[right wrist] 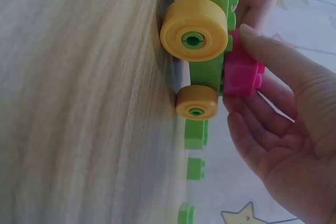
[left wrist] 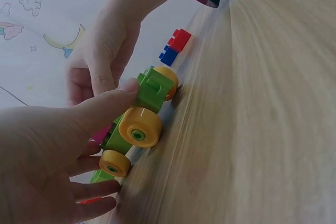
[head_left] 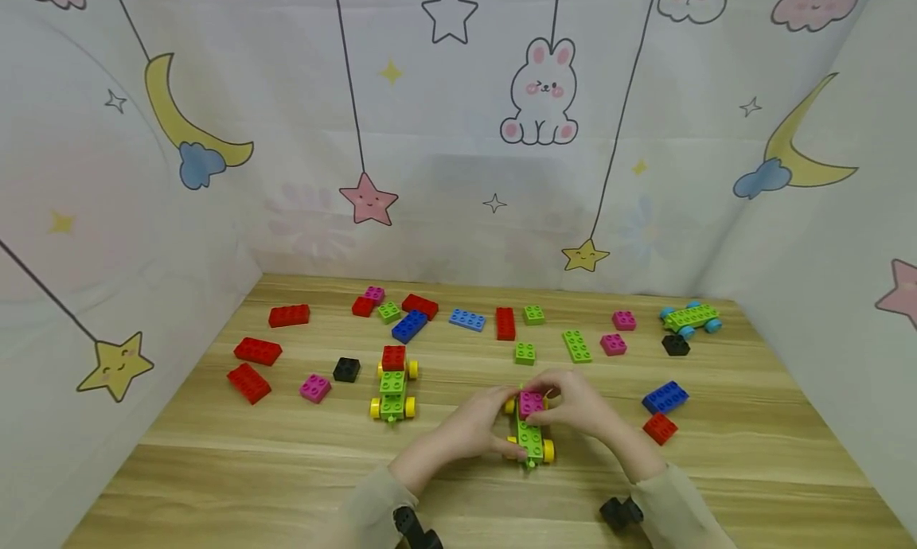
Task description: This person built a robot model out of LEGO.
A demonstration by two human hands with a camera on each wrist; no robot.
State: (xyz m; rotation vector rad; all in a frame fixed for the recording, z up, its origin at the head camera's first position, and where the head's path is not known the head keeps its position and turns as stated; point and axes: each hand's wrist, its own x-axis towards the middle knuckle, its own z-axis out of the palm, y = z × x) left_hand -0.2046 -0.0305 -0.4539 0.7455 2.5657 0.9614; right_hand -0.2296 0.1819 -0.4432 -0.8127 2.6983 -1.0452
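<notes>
A green toy car base (head_left: 529, 436) with yellow wheels (right wrist: 194, 27) stands on the wooden table in front of me. On its far end sits a pink brick (head_left: 531, 404), studs up. My left hand (head_left: 469, 426) holds the base from the left, its thumb against the near end in the left wrist view. My right hand (head_left: 579, 406) pinches the pink brick between thumb and fingers; in the right wrist view the brick (right wrist: 241, 72) lies against the base's studs. To the left stands another green car (head_left: 392, 406) with yellow wheels and a red brick on its far end.
Red bricks (head_left: 258, 351), a pink brick (head_left: 315, 387) and a black brick (head_left: 347, 369) lie at left. Several more line the back, near a green car with blue wheels (head_left: 691, 318). A blue brick (head_left: 665, 397) and a red brick (head_left: 660, 428) lie at right. Printed cloth surrounds the table.
</notes>
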